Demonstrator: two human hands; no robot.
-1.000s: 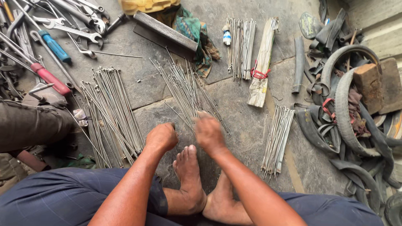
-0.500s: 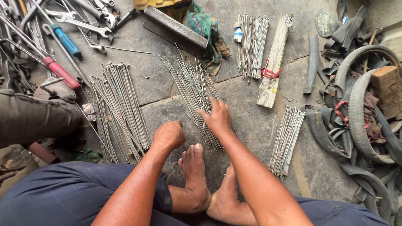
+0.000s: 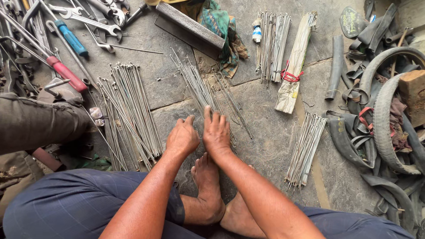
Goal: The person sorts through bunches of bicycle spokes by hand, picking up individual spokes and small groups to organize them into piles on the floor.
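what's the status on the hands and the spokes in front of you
Left hand curled, fingers down beside the loose spokes. Right hand flat on their near ends. Bare foot just behind both hands; nothing over the pile.

Grey stone floor [image 3: 274,146] under silver spokes [image 3: 130,110]. Far left, one screwdriver [image 3: 71,39] has a blue handle, another tool [image 3: 67,74] a red one. The far cloth [image 3: 221,26] is green, patterned. Black tyres [image 3: 389,128] right. Near, navy trousers [image 3: 79,203].

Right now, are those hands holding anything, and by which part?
Nothing is clearly gripped. The right hand lies flat on the near ends of the loose spokes on the stone floor; the left hand rests curled beside it.
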